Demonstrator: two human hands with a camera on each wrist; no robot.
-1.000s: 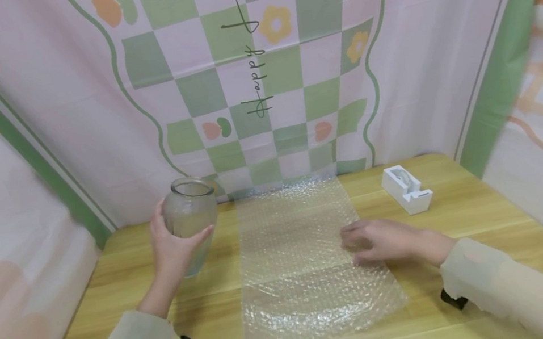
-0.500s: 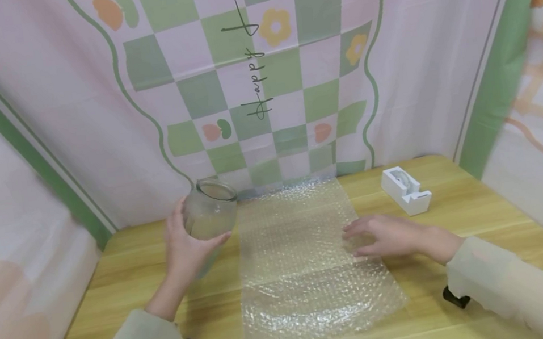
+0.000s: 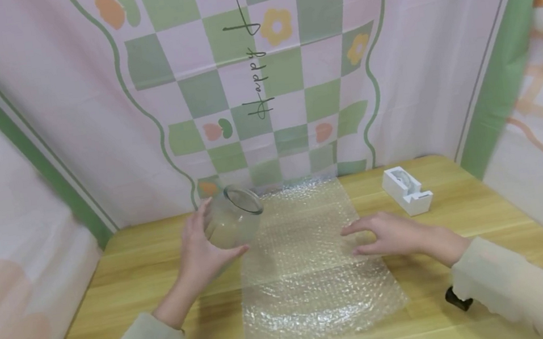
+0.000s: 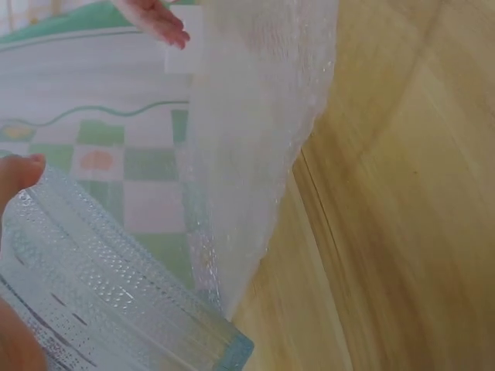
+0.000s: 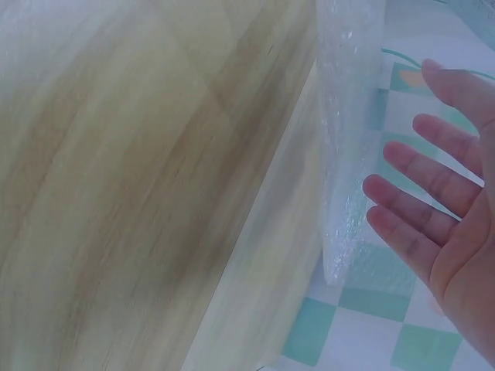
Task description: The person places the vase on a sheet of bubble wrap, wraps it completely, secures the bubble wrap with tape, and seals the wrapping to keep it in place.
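Plainly, our left hand [image 3: 200, 250] grips a glass vase [image 3: 230, 226], long axis leaning, mouth up and right; our right hand [image 3: 392, 235] has fingers apart

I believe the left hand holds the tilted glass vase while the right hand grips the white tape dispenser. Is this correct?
Not entirely: the right hand grips nothing. The head view shows it apart from the white tape dispenser. The left hand does hold the tilted glass vase.
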